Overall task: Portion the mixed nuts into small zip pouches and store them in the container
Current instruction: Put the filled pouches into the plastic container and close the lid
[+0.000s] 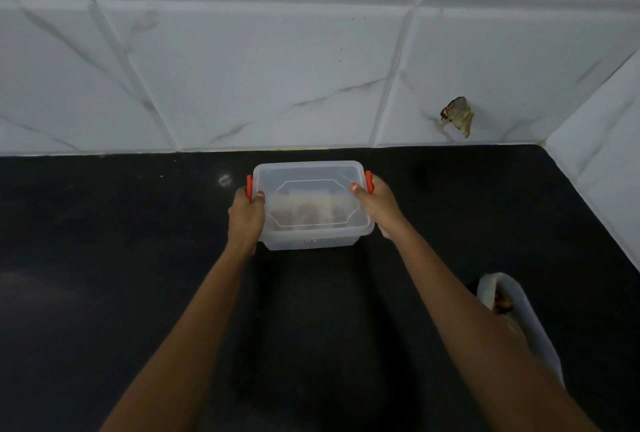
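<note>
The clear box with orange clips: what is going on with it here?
A person grips the lidded container at both ends, the left hand by one orange clip, the right hand by the other. Inside, pouches of nuts show dimly through the lid. A larger bag with nuts lies on the black counter beside the right forearm.

At the centre of the frame, my left grip [246, 215] and right grip [375, 204] clasp a lidded clear container [311, 173] by its orange-clipped ends, with the black table [104, 258] beneath. Filled pouches [304, 211] show faintly inside. A bag of nuts [519, 320] lies at the lower right.
</note>
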Motion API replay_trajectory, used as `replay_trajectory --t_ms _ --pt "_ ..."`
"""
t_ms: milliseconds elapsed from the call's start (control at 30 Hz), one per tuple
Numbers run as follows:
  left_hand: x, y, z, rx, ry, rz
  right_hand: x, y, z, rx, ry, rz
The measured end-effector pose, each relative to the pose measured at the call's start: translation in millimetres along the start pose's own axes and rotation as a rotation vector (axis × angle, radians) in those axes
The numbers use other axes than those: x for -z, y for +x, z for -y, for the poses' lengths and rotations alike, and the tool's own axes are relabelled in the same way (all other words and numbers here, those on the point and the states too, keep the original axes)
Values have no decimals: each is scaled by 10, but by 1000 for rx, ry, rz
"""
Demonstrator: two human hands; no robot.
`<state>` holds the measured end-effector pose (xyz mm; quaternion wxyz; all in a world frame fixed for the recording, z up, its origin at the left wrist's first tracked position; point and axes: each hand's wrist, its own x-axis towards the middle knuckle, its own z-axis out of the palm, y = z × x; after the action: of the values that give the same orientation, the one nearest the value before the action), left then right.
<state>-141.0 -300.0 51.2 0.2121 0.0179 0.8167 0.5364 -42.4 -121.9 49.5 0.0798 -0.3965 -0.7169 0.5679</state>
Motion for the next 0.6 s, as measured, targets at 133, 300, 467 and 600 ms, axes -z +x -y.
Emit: replay_trajectory --t_ms 133,300,467,600 --pt "5 46 42 19 11 21 -22 36 -53 -19 1 3" --pt "-24 64 75 16 23 2 -20 33 -70 -28 9 6" --pt "17 95 77 -20 87 3 9 -19 -62 -30 30 -8" --pt "-3 -3 31 -251 352 -105 72 -112 -55 49 -41 -42"
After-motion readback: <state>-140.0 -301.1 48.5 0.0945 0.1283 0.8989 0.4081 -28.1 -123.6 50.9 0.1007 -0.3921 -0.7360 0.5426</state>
